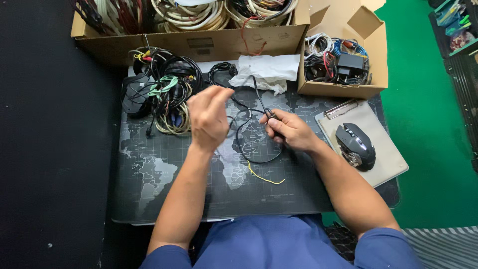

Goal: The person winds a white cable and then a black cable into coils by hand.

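Green floor [428, 114] at right, black surface [55, 149] at left

Large cardboard box [189, 42] cut off by top edge, coiled cables [189, 12] inside only partly seen. Left hand [208, 117] motion-blurred; fingertip grip unclear. Thin black cable [249, 134] passes behind left hand, perhaps pinched there. Bins [455, 25] at right edge cropped.

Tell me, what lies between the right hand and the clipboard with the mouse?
Head view: only bare desk mat separates the right hand from the clipboard carrying the black mouse.
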